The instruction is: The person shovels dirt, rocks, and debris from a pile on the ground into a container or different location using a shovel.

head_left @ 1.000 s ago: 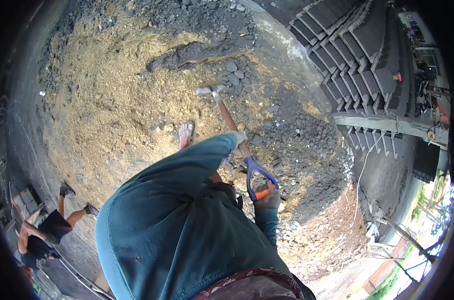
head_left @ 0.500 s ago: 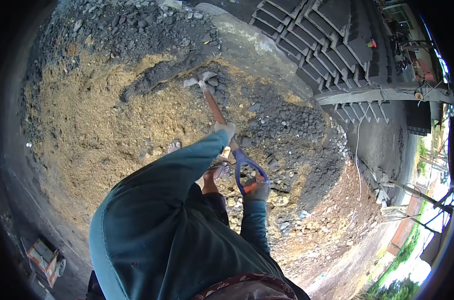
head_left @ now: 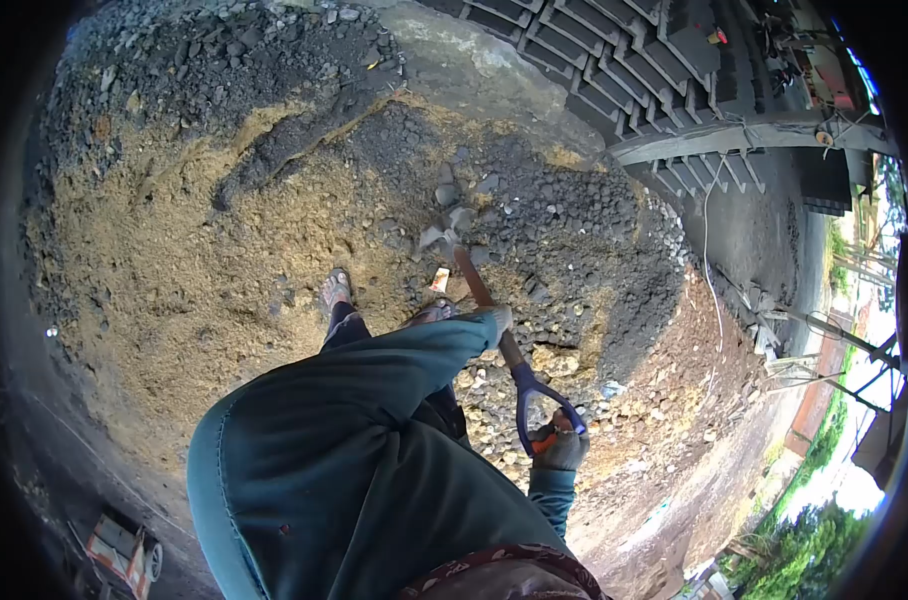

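Shovel (head_left: pixel 473 280): positioned obliquely in front of the person, blade (head_left: pixel 438 237) at the upper end, blue D-shaped handle (head_left: pixel 523 382) at the lower right. Hands are apart, both clamped on the tool. The left hand (head_left: pixel 500 322) encloses the brown shaft at mid-length. The right hand (head_left: pixel 562 446) is closed around the orange grip (head_left: pixel 543 441) of the D-shaped handle.

The blade is located over the mixed ground, beside dark stones (head_left: pixel 446 194). Contact between blade and ground cannot be determined. A small white and orange packet (head_left: pixel 440 280) lies on the ground just left of the shaft, below the blade. The left foot (head_left: pixel 336 288), in a sandal, stands on tan, gravelly soil (head_left: pixel 194 270); the other foot (head_left: pixel 435 312) is partly covered by the left sleeve (head_left: pixel 374 375).

Dark gravel (head_left: pixel 574 225) extends to the right of the blade. Dark slabs (head_left: pixel 614 60) stand in stepped rows at upper right, near a grey beam (head_left: pixel 754 137). A pale cord (head_left: pixel 708 240) runs down the right side. A cart (head_left: pixel 116 548) with a visible wheel is at lower left, well apart from the tool.
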Tool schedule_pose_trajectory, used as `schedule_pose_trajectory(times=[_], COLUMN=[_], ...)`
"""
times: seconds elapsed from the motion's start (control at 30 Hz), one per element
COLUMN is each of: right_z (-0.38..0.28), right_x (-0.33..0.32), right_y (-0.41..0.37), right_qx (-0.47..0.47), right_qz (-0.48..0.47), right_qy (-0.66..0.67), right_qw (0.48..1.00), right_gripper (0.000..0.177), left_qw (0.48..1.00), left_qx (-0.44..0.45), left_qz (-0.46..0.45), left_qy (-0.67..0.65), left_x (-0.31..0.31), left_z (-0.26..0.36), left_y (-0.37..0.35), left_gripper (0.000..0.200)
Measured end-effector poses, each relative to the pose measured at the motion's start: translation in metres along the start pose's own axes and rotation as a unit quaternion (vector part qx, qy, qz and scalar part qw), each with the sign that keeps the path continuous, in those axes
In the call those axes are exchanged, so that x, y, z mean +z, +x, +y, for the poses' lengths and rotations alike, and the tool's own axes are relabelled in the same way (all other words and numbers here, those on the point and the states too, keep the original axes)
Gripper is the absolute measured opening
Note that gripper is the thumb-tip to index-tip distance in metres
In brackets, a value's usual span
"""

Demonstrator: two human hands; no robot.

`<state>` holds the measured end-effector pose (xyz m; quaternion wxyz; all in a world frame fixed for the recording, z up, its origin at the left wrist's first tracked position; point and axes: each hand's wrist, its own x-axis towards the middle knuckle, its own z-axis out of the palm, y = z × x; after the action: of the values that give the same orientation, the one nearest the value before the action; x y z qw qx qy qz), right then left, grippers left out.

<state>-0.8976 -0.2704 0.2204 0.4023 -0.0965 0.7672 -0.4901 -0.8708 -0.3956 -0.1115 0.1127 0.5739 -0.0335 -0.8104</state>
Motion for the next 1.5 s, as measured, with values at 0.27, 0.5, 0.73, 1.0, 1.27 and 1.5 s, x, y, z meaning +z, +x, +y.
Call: schedule_pose_trajectory(times=[0.27, 0.5, 0.73, 1.0, 1.27, 1.5], right_z=[0.043, 0.159, 0.086, -0.011, 0.004, 0.084], right_x=[-0.02, 0.196, 0.038, -0.039, -0.07, 0.04], right_y=[0.033, 0.12, 0.08, -0.063, -0.014, 0.043], right_qx=[0.078, 0.046, 0.104, -0.012, -0.043, -0.003], right_qz=[0.042, -0.118, -0.023, 0.066, -0.044, -0.194], right_qy=[0.073, -0.037, -0.038, -0.074, -0.089, 0.045], right_qw=[0.993, 0.991, 0.994, 0.995, 0.994, 0.98], right_gripper=[0.013, 0.016, 0.015, 0.021, 0.018, 0.021], left_qw=[0.964, 0.818, 0.974, 0.979, 0.979, 0.973], left_qx=[0.164, 0.189, 0.027, -0.167, -0.083, 0.035], left_qz=[0.206, 0.341, 0.06, -0.101, -0.026, 0.086], left_qy=[0.023, 0.422, 0.217, -0.066, -0.183, -0.213], left_x=[-0.041, -0.238, -0.116, -0.008, -0.061, -0.207], left_z=[0.046, 0.186, 0.065, -0.018, -0.046, 0.024], left_y=[-0.046, 0.118, 0.116, -0.082, -0.086, -0.024], left_gripper=[0.03, 0.056, 0.029, 0.008, 0.017, 0.018])
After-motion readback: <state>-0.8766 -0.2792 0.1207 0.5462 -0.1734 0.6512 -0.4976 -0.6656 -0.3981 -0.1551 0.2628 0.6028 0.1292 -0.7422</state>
